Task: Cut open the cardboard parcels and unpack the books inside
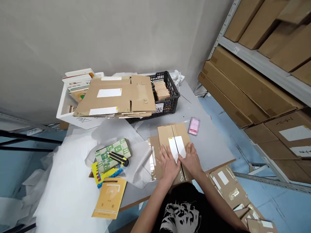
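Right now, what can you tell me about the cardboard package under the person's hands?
The cardboard package is a flat, plain brown rectangle lying on a grey table. Two flaps meet along a straight centre seam, and a white patch sits over that seam. Shiny clear plastic film shows along its near left side. The left hand and right hand rest flat on it, either side of the seam.
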The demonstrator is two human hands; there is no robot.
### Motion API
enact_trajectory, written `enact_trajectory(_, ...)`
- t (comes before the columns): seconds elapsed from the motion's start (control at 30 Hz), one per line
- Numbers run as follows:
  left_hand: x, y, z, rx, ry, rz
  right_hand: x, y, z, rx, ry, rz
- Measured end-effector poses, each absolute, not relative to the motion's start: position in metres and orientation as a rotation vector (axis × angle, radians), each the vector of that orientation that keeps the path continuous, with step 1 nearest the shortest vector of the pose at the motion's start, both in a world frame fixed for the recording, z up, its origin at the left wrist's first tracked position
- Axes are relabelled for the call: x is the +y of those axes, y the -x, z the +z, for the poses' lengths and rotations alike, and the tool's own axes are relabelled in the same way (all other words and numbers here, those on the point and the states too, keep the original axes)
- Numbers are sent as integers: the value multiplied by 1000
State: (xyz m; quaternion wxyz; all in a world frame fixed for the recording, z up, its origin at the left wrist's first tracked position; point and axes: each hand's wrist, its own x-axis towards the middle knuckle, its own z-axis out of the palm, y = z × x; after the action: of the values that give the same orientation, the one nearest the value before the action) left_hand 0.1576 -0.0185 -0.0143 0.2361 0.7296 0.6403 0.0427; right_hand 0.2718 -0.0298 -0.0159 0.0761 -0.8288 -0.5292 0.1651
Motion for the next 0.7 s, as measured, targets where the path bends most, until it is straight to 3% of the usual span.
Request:
enact_trajectory(0.33, -12, -166, -9, 1892, -1998, 22, -32, -329, 28, -1595, 2317, 765)
enact_trajectory(0.7, 21, -63, -4, 1434, -1315, 486, -40, -360, 10, -1395, 2241, 665)
